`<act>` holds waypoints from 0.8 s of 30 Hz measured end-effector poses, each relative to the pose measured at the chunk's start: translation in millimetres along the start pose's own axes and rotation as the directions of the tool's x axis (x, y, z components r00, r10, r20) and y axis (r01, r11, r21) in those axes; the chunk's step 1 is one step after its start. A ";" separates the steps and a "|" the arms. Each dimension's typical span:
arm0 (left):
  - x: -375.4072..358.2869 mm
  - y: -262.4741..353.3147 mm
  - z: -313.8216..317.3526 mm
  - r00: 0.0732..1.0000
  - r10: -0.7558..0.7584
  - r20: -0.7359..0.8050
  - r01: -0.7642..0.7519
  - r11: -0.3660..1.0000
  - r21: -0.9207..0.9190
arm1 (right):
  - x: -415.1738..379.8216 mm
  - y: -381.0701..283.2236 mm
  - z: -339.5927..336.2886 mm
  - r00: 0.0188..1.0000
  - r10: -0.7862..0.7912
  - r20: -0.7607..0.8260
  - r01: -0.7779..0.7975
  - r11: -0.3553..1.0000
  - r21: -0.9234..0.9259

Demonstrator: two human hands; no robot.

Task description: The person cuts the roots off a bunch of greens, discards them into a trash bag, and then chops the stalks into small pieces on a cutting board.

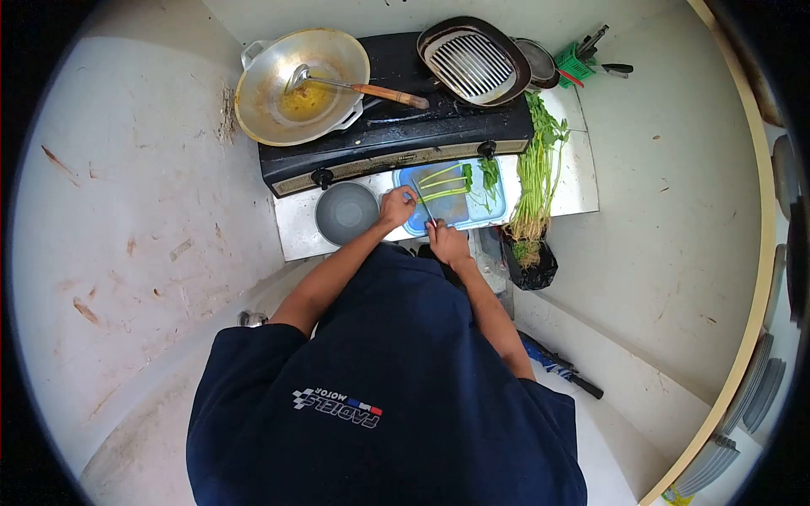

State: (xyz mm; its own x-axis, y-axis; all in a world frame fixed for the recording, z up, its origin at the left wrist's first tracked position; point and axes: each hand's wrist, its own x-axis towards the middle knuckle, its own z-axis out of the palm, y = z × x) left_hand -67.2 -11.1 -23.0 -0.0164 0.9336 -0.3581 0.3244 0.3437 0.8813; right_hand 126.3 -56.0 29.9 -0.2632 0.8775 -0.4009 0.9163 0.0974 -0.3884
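My right hand [450, 242] is closed round the handle of a knife [424, 201], whose blade points up and left over the blue cutting board [491, 208]. On the board's left side my left hand [399, 205] has its fingers pressed together at the left ends of some green stalks [443, 194], close beside the blade. The stalks lie across the board with their leafy ends to the right. Cut leaves [488, 173] rest at the board's right part. Just left of my left hand stands a grey bowl [347, 213].
Behind the board is a black stove [396, 126] with a large wok [302, 88], a ladle [371, 88] inside it, and a grill pan [475, 61]. A bunch of leafy greens [540, 169] lies at the right, its roots over a black bag [535, 266]. A green basket [574, 62] holds utensils.
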 end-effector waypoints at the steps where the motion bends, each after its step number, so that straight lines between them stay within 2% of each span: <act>1: 0.3 -1.5 0.6 1.000 -0.017 0.007 0.017 1.000 -0.010 | -6.4 3.2 -0.1 1.000 -0.009 0.000 0.009 1.000 0.012; 4: 2.9 -6.2 2.3 0.999 0.045 -0.009 -0.043 0.991 0.128 | -24.3 11.9 2.0 0.999 0.030 0.045 -0.028 0.999 -0.046; 7: 2.8 -7.1 2.7 1.000 0.000 -0.009 0.001 0.998 0.056 | -32.3 14.0 4.7 0.999 0.036 0.019 -0.035 0.998 -0.055; 10: 1.1 -6.3 2.8 0.999 0.040 -0.025 -0.039 0.998 0.057 | -22.5 8.4 0.9 1.000 0.004 -0.019 -0.004 1.000 0.005; 14: 0.3 -2.0 2.5 1.000 0.004 -0.022 -0.003 0.999 0.032 | 1.4 -2.4 1.3 1.000 -0.001 -0.029 0.001 1.000 -0.006; 19: -2.5 -1.5 2.1 1.000 -0.020 -0.019 0.019 1.000 -0.015 | 4.5 -7.0 2.5 1.000 0.003 -0.026 -0.004 1.000 -0.015; 24: -0.5 -6.5 1.6 0.999 -0.007 -0.052 0.008 1.000 0.023 | -15.7 2.2 4.3 1.000 0.008 0.024 -0.007 1.000 -0.029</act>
State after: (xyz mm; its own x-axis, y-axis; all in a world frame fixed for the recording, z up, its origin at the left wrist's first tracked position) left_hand -67.7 -14.0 -29.1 -0.0677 0.9351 -0.3479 0.3460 0.3491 0.8709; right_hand 131.1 -71.6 31.8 -0.2631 0.8665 -0.4241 0.9267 0.1048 -0.3609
